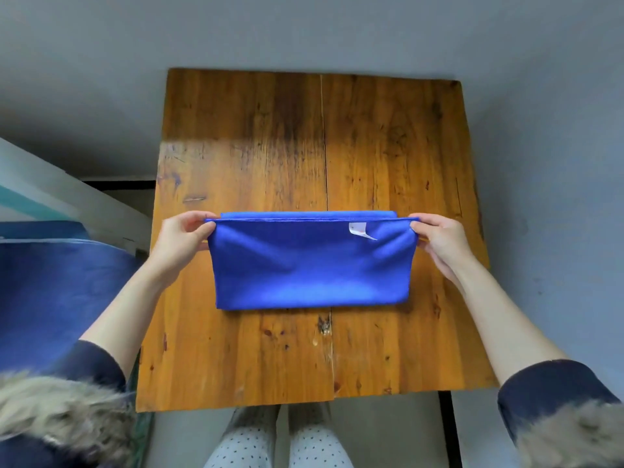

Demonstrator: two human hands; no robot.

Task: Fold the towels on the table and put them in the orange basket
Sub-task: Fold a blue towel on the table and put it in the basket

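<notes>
— At centre of the wooden table (pixel 270 130), grey floor around: what lies there?
— Blue towel (pixel 304 268), folded double, white tag (pixel 359 229) at 1 o'clock. Left hand (pixel 180 238) and right hand (pixel 442 241) pinch its far corners.

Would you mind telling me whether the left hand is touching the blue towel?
Touching. The head view shows the left hand pinching the blue towel at its far left corner.
</notes>
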